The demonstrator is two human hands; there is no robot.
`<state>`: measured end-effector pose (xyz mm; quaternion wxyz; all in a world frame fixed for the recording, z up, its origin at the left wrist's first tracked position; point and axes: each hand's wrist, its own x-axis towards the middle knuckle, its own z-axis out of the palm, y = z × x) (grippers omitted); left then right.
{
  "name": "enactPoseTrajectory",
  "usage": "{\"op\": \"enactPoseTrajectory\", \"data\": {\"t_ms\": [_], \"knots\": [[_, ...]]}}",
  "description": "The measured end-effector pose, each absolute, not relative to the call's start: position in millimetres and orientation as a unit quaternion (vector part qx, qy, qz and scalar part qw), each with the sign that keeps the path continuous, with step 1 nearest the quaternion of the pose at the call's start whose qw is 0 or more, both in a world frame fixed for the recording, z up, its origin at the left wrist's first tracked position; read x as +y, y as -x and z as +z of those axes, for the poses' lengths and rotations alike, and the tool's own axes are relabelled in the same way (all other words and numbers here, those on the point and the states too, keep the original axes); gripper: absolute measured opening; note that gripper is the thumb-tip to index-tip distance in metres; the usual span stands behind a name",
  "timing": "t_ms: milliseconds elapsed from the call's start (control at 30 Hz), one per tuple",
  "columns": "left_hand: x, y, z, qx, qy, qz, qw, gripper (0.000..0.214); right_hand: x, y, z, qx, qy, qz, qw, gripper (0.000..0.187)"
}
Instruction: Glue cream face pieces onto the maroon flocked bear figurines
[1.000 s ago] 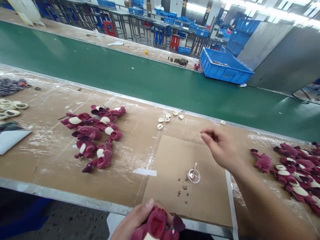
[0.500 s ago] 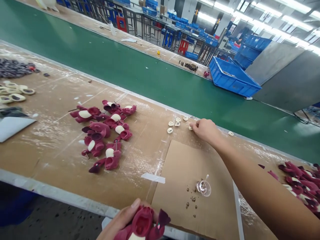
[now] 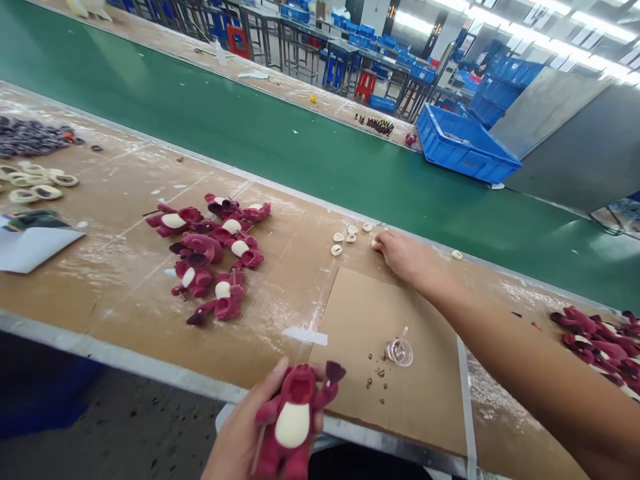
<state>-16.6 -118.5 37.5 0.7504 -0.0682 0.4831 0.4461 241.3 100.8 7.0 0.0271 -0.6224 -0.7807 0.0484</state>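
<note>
My left hand is wrapped round a dark pink toy figure with a cream belly and a hollow face opening, held upright at the table's front edge. Across the table, my right hand pinches a small cream oval piece, partly hidden by the fingertips. Several similar cream pieces lie just left of that hand, and a single cream piece lies to its right. Below my right forearm, a small clear cup with a stick in it stands on a cardboard sheet among brown drops.
Several pink figures lie in a group at the left, and more figures are heaped at the right. Cream rings and a dark pile lie far left. Beyond the green belt stands a blue crate.
My left hand has raised the pink figure further into view, so its belly shows fully. My right hand stays by the cream pieces, its fingers at the same one. The view has shifted slightly.
</note>
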Motion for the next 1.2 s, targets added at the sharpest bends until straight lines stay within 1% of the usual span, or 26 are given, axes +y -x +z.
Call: {"op": "enactPoseTrajectory", "data": {"t_ms": [33,167,233,300,400,500,567,633,733,800,900,1067,1200], "knots": [[-119.5,10.7,41.6,0.473,0.056,0.448,0.757,0.015,100.8,-241.8,6.3,-0.784,0.619,0.048,0.021,0.023],[-128.3,-6.2,45.7,0.442,0.027,0.427,0.788,0.044,112.8,-247.1,9.0,-0.785,0.616,0.071,0.002,0.025],[-135.5,-11.1,46.5,0.448,0.021,0.421,0.788,0.049,121.7,-248.2,16.3,-0.778,0.622,0.095,0.0,0.021],[-144.3,-14.1,47.4,0.453,0.002,0.426,0.783,0.045,121.4,-244.9,31.1,-0.77,0.626,0.119,0.018,0.016],[-158.3,-15.6,44.5,0.44,-0.049,0.461,0.77,0.032,82.3,-231.2,64.4,-0.77,0.617,0.134,0.095,0.011],[-167.0,-16.9,37.1,0.453,-0.075,0.476,0.75,0.038,-3.1,-218.6,95.0,-0.792,0.558,0.152,0.194,0.012],[-168.4,-19.3,32.8,0.474,-0.077,0.464,0.745,0.043,-65.3,-216.5,105.7,-0.813,0.431,0.234,0.314,0.014],[-167.9,-22.5,30.8,0.487,-0.083,0.447,0.746,0.047,-113.9,-216.9,106.2,-0.804,0.391,0.302,0.33,0.008],[-166.8,-27.1,32.6,0.489,-0.127,0.408,0.76,0.048,-148.6,-215.0,93.4,-0.775,0.412,0.315,0.36,0.01],[-166.4,-29.5,35.7,0.484,-0.172,0.378,0.77,0.047,-152.1,-212.4,83.4,-0.769,0.434,0.289,0.37,0.012],[-166.2,-33.5,40.1,0.461,-0.225,0.384,0.768,0.05,-149.6,-210.6,75.0,-0.767,0.442,0.266,0.381,0.012],[-168.3,-38.7,41.9,0.421,-0.244,0.403,0.775,0.049,-152.4,-214.8,74.1,-0.776,0.43,0.268,0.375,0.014],[-173.0,-39.3,40.9,0.442,-0.266,0.407,0.753,0.047,-151.0,-219.1,75.2,-0.778,0.413,0.291,0.373,0.013]]}}
